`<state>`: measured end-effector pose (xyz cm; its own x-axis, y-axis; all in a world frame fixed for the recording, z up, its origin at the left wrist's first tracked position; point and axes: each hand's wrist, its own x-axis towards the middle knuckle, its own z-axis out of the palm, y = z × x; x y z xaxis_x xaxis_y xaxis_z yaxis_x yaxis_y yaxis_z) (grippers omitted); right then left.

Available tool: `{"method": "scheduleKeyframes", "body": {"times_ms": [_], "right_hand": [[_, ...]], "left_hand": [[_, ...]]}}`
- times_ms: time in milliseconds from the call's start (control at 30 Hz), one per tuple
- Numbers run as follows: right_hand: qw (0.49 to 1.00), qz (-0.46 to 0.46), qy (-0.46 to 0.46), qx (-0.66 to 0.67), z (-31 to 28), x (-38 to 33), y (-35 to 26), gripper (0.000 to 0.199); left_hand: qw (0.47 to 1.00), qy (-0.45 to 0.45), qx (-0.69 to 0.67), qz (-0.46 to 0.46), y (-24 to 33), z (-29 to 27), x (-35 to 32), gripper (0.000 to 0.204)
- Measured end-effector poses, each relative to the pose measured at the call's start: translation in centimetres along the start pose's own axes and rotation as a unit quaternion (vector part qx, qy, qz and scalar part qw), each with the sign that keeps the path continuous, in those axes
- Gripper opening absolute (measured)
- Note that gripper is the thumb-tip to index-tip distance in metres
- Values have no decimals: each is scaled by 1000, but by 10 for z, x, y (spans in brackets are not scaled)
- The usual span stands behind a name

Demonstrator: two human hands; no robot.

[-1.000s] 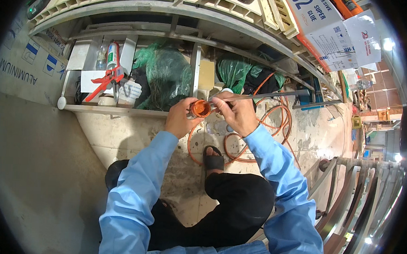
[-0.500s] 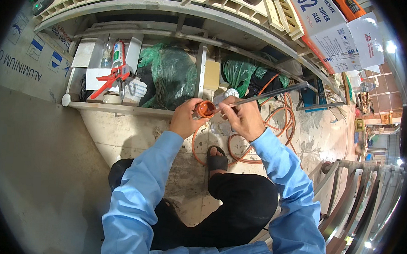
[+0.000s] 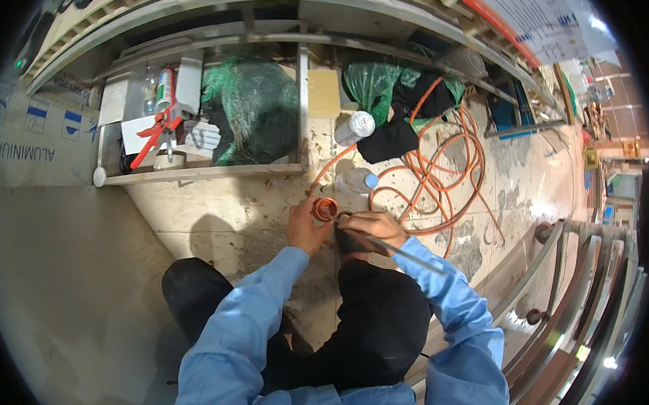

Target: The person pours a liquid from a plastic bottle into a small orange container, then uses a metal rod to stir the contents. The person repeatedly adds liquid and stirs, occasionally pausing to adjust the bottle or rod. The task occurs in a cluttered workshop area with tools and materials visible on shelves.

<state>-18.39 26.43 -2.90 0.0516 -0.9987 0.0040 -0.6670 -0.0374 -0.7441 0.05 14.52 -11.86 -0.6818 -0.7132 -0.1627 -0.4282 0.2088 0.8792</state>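
My left hand [image 3: 306, 231] is wrapped round a small open jar [image 3: 326, 209] with an orange-brown inside, its mouth tilted up toward me. Just to the right of the jar, my right hand [image 3: 375, 227] grips a long thin grey rod [image 3: 413, 259]. The rod's long end slants down and right over my right sleeve. Its other end lies by the jar's rim, and I cannot make out whether it touches. Both hands are held low above the floor, over my sandalled foot.
Beyond my hands stand a clear bottle with a blue cap [image 3: 357, 180] and a spray can [image 3: 354, 128]. An orange hose [image 3: 440, 200] lies coiled at right. A metal-framed shelf [image 3: 210, 170] holds a red caulking gun [image 3: 157, 128] and a green plastic bag [image 3: 259, 113]. Metal frames [image 3: 552, 306] lean at right.
Both hands and the jar have come lower in the view, nearer my body. The rod has swung from pointing up and right to pointing down and right, its tip out of the jar's middle.
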Motion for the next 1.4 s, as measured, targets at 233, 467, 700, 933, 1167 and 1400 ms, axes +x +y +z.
{"method": "scheduleKeyframes", "body": {"times_ms": [233,467,700,933,1167,1400], "right_hand": [[990,35,-17,-138,66,-24,64,35],[979,182,14,-96,91,-27,70,39],[886,451,88,-67,93,-16,78,75],[867,262,386,175,92,10,106,90],[909,261,319,58,78,27,131,64],[928,233,292,7,46,21,106,60]], "left_hand": [[995,-38,89,7,-64,56,34,68],[991,-54,120,38,-78,58,39,74],[988,-12,122,-90,-52,36,17,59],[978,89,-9,187,40,31,44,40],[939,-18,78,333,74,13,88,40],[953,-9,61,298,74,2,94,39]]}}
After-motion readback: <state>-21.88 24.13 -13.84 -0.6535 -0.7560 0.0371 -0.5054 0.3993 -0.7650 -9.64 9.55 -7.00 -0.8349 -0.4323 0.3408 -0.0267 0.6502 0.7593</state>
